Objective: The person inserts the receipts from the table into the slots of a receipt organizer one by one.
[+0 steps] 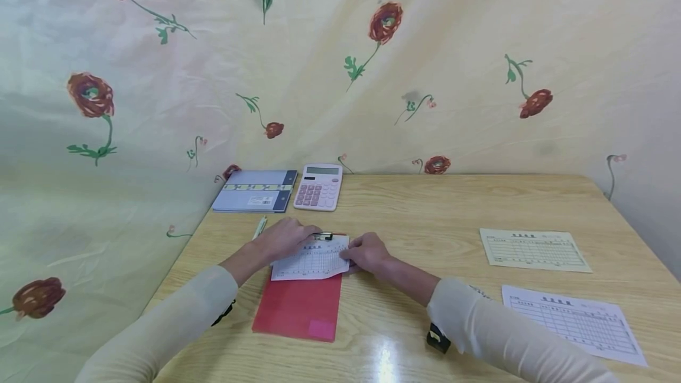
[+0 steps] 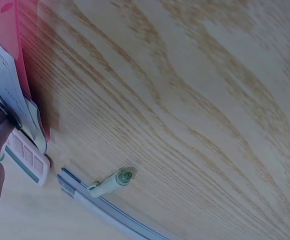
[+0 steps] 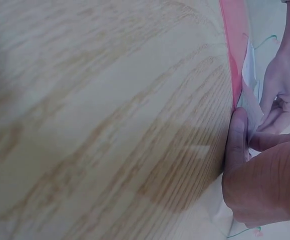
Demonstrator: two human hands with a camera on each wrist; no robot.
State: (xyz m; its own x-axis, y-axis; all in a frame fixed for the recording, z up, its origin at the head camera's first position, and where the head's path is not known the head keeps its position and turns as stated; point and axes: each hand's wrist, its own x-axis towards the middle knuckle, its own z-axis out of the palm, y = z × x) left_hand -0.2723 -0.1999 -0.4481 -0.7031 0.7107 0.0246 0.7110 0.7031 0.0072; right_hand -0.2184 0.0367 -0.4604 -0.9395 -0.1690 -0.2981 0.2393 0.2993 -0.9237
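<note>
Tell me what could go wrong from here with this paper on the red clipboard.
The left hand is at the shiny metal clip and might get nipped if that snaps down. The right hand pinches the white rectangular printed form on the red plastic clipboard; a tug could crease it. In the head view, the right cream fabric sleeve overlaps a loose white printed sheet and might drag it.
</note>
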